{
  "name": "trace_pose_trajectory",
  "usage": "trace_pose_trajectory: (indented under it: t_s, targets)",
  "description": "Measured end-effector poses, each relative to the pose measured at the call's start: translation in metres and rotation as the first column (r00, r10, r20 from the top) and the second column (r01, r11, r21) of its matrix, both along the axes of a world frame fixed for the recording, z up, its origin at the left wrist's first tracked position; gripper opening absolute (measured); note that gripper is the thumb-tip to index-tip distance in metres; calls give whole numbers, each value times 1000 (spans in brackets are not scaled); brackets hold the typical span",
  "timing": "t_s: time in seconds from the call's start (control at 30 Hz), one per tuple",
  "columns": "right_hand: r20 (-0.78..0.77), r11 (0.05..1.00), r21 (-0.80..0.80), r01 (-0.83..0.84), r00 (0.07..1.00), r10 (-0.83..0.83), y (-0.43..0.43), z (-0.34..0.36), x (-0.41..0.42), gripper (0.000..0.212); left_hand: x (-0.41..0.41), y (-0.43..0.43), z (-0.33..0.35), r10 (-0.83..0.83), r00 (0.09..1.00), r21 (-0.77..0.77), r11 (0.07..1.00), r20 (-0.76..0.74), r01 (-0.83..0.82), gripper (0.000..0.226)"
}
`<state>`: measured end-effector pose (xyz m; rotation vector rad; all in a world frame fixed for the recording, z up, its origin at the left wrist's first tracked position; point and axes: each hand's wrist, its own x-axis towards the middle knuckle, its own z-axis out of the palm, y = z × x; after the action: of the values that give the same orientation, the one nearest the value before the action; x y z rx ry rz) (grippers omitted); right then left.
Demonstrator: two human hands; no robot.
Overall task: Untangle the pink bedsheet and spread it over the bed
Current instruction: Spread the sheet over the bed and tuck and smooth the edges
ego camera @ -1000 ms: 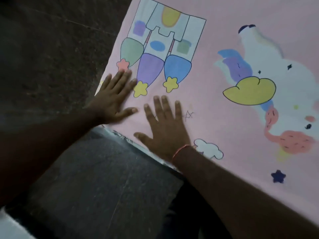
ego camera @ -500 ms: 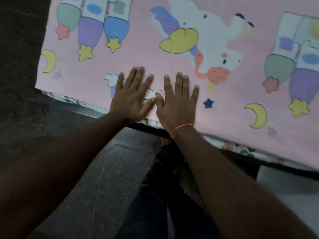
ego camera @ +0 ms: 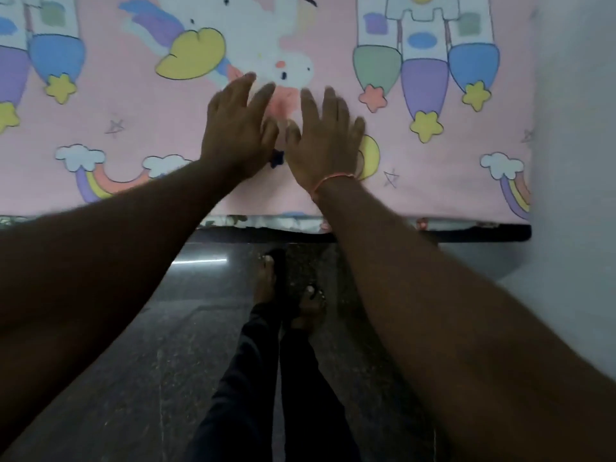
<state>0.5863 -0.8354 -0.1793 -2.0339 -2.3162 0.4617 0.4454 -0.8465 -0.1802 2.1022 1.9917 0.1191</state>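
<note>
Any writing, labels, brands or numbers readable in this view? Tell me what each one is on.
No text to read: none anywhere in view.
The pink bedsheet carries only drawings: rockets, a unicorn, clouds, stars.
No label or tag shows.

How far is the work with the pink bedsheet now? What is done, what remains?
Done: the pink bedsheet lies untangled and flat over the visible bed. In hand: the left hand and right hand press it with straight fingers, smoothing. Left: perhaps final smoothing; the far side is unseen.
</note>
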Motion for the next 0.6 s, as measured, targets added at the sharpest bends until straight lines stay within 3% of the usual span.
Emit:
trace_pose_trajectory:
  t_s: [0.07, 0.23, 0.4, 0.6]
  targets:
    - [46, 1000, -28, -11, 999, 13, -4, -21, 22, 58, 24, 4, -18, -19, 997, -97, 995, -69, 12, 65]
    - [98, 989, 75, 124, 987, -131, -30, -25, 91, 63, 87, -32, -24, -211, 976, -89, 974, -51, 206, 65]
    - [115, 971, 55, 234, 964, -239, -56, -20, 136, 67, 135, -63, -18, -295, 954, -127, 950, -52, 287, 69]
    - [125, 941, 5, 337, 934, -335, -72, -14, 141, 62, 132, -74, -4, -511, 857, -244, 841, -70, 482, 71]
